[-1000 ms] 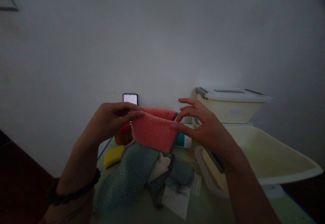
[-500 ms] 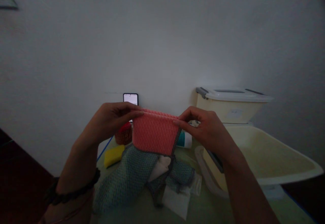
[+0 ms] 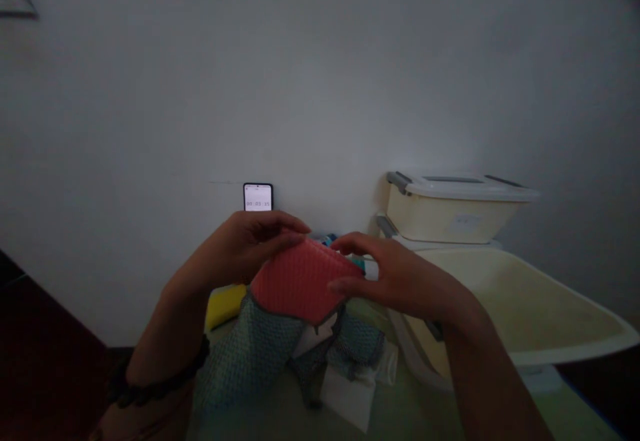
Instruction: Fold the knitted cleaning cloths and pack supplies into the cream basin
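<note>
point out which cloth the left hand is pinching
The pink cloth, pinched by the left hand; the blue-green fabric lies on the table.

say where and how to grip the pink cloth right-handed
Probably by the right corner of the pink cloth, right hand coming from the right, fingers closing front and back: the top edge slopes down to that corner, and the left hand pinches the upper end.

Bare forearms (image 3: 477, 341), dark beaded bracelet (image 3: 134, 393) round the left one
</note>
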The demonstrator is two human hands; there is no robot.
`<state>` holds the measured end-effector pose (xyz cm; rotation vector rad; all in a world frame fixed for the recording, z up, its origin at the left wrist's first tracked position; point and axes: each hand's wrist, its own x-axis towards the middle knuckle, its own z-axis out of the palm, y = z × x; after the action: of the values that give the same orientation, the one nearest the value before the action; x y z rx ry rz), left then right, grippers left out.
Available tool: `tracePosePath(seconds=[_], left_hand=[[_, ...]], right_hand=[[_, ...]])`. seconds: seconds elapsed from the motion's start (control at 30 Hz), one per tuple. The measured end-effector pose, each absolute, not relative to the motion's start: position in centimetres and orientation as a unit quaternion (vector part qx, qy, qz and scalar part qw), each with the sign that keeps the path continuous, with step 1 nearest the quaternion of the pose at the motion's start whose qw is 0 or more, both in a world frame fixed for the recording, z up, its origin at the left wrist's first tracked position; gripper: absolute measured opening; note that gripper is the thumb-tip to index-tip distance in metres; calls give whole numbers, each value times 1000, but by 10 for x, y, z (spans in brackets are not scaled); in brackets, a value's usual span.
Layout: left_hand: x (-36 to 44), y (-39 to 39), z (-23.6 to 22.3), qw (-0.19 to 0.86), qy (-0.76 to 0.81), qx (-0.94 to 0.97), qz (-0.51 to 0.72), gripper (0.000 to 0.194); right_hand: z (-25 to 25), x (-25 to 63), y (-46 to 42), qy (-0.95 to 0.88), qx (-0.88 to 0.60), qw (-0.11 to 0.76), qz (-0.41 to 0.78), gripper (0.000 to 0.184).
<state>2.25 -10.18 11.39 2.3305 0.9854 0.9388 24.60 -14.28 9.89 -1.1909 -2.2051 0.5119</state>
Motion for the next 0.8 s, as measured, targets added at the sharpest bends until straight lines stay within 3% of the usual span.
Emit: tracePosePath(seconds=[0.2, 0.43, 0.8], left_hand=[[38, -108, 110, 246, 314, 863, 310, 17], [41, -105, 107, 327, 321, 811, 363, 15], [42, -101, 101, 384, 273, 822, 320, 17]], right_hand=[[98, 231, -143, -816, -424, 350, 178, 18], [97, 236, -139, -802, -415, 390, 180, 18], [98, 241, -138, -782, -413, 419, 208, 13]])
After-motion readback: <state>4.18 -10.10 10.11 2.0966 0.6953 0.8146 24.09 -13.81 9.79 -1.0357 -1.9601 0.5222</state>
